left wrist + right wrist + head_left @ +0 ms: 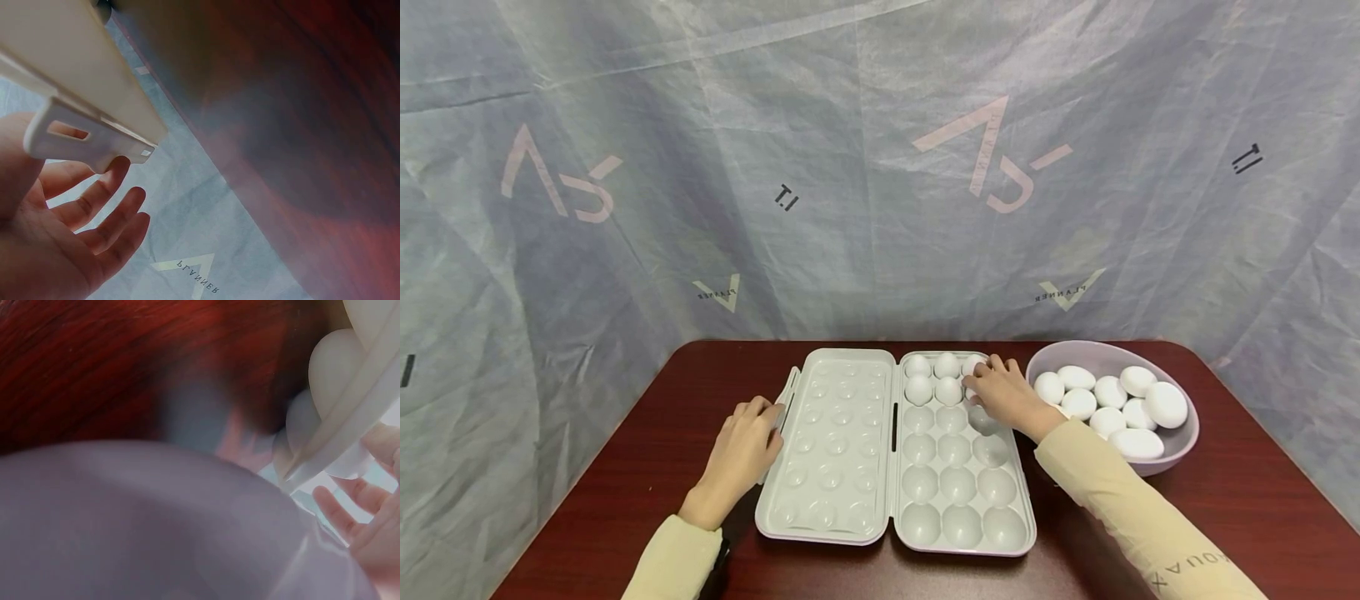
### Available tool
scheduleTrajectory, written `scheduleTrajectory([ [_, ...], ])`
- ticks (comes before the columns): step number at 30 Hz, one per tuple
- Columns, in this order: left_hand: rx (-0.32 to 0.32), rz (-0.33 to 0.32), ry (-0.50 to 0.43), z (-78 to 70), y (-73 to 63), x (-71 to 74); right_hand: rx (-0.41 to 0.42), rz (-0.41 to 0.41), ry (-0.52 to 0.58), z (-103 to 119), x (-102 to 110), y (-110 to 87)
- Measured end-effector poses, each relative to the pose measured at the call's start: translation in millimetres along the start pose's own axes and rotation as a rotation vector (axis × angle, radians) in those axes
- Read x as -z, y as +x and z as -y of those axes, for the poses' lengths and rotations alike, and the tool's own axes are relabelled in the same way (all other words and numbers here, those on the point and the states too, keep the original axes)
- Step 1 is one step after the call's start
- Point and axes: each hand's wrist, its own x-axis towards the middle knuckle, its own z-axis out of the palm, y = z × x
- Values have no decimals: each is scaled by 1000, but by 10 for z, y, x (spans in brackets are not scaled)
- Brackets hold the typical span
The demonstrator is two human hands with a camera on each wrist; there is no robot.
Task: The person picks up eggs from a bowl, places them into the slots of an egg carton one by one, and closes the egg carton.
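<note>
An egg carton lies unfolded, its grey-white egg tray [955,450] on the right and its dimpled lid [831,446] on the left. White eggs [918,390] sit in the tray's far rows. My right hand [1009,398] is over the second row's right cup, fingers around a white egg [349,464] mostly hidden from the head view. At the lid's left edge my left hand [741,446] holds the hinged latch flap [84,137], an index fingertip resting on its edge. The other fingers stay off the flap, loosely bent.
A pale purple bowl [1187,446] of several white eggs [1138,443] stands right of the tray, under my right forearm. The dark red wooden table [640,467] ends at a grey printed curtain [857,275] behind.
</note>
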Motion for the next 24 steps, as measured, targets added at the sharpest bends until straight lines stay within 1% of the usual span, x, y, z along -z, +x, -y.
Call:
scheduleTrajectory([
  [6,-1,1,4,0,-1,-2,-7,-15,-3,0,-7,-6],
  [16,0,-3,4,-2,1,-1,-31,-49,28,-18,-8,-9],
  [24,-2,-2,4,2,6,-5,-44,-39,33,-29,-8,-7],
])
